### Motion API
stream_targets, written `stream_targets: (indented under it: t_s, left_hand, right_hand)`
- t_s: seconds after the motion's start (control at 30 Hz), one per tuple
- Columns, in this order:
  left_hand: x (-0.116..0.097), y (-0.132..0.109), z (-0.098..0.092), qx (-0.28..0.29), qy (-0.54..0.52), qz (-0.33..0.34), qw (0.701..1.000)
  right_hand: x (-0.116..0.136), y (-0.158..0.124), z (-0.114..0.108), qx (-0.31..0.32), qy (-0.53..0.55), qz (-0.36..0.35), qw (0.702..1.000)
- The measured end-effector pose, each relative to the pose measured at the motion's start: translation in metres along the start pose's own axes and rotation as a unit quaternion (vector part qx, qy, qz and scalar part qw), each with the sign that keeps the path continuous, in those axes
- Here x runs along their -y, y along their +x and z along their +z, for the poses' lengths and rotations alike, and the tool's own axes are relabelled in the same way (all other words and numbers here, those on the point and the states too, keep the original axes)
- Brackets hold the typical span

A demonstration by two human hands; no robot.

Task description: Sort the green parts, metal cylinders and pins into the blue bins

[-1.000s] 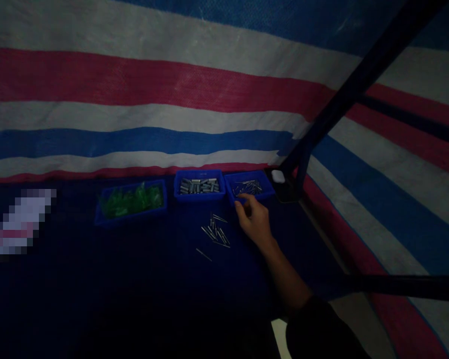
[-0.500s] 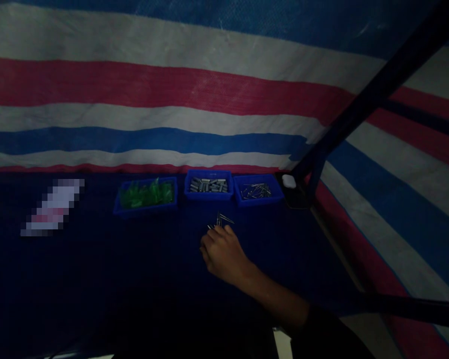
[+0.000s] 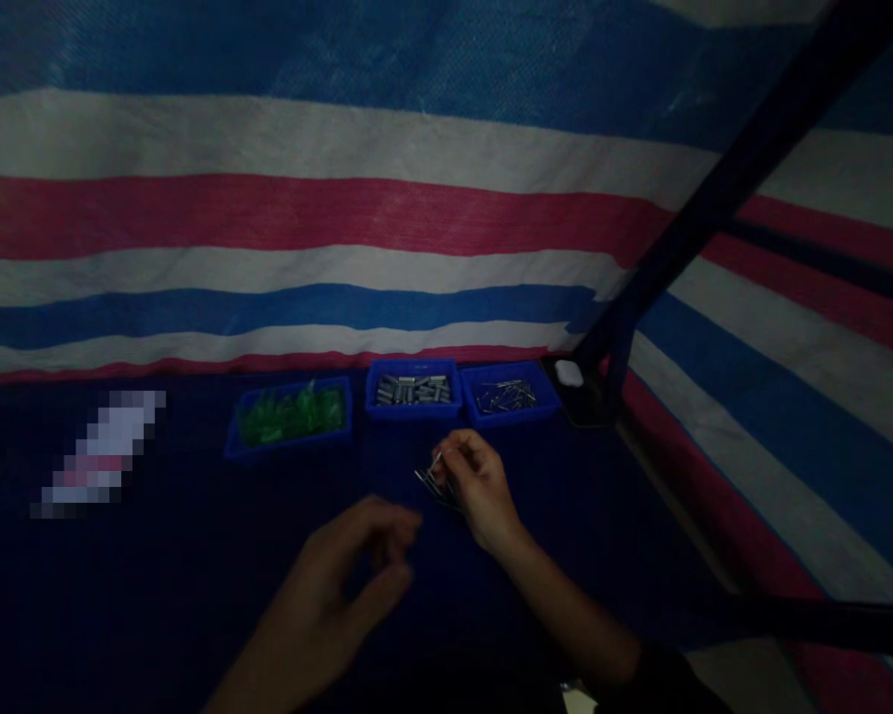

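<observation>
My right hand [image 3: 480,486] is closed in a pinch over the dark blue table, with thin metal pins [image 3: 433,480] at its fingertips. At least one pin points up from between the fingers; whether the others are held or lie on the table is hard to tell in the dim light. To the left and nearer to me, my left hand [image 3: 342,580] is slightly blurred, its thumb and curled fingers apart and nothing visible between them. Just beyond my right hand, a blue bin [image 3: 483,416] contains more thin pins.
Another blue bin [image 3: 414,411] holds short metal cylinders. Left of it, a third blue bin [image 3: 290,448] holds green translucent plastic pieces. A small white case [image 3: 569,373] rests on a dark flat object at the back right. Striped sheeting [image 3: 342,213] and a dark frame post [image 3: 685,238] bound the table.
My left hand has come into view from below. My right hand has moved slightly right and turned, its fingers now pinched at the pins. The view has tilted up slightly.
</observation>
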State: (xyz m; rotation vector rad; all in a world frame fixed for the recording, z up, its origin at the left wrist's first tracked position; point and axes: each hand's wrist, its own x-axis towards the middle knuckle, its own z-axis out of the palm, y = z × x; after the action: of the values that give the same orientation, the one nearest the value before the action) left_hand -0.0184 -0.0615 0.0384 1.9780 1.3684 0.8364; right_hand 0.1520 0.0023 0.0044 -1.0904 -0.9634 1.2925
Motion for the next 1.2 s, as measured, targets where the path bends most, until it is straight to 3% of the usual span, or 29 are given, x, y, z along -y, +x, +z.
stream_targets:
  t_s: [0.13,0.27,0.4,0.53,0.63,0.8,0.97,1.07,1.2]
  left_hand:
    - [0.02,0.057,0.03,-0.061,0.026,0.056,0.996]
    - [0.033,0.079,0.036,-0.065,0.031,0.112,0.991]
    - [0.041,0.084,0.031,-0.065,0.047,0.087,0.993]
    - [0.046,0.083,0.031,-0.015,0.046,0.069,0.996]
    - [0.048,0.081,0.032,0.005,0.036,0.066,0.997]
    - [0.048,0.079,0.03,0.035,0.013,0.055,0.998]
    - [0.045,0.08,0.029,0.041,0.0,0.041,0.998]
    - [0.05,0.082,0.03,0.067,0.003,0.037,0.997]
    - [0.063,0.083,0.034,0.117,0.041,0.045,0.991]
  right_hand:
    - [-0.006,0.0,0.003,-0.015,0.094,0.019,0.995]
    - [-0.007,0.001,0.002,-0.011,0.074,0.011,0.997]
    - [-0.006,0.003,-0.004,0.007,-0.143,-0.08,0.986]
    - [-0.006,0.002,-0.009,0.03,-0.345,-0.197,0.917]
    - [-0.005,0.003,-0.012,0.023,-0.391,-0.219,0.894]
    - [0.001,0.004,-0.018,0.117,-0.426,-0.257,0.859]
    - [0.006,0.006,-0.022,0.148,-0.454,-0.261,0.839]
    - [0.011,0.011,-0.032,0.068,-0.468,-0.299,0.829]
    - [0.02,0.022,-0.058,-0.228,-0.453,-0.283,0.814]
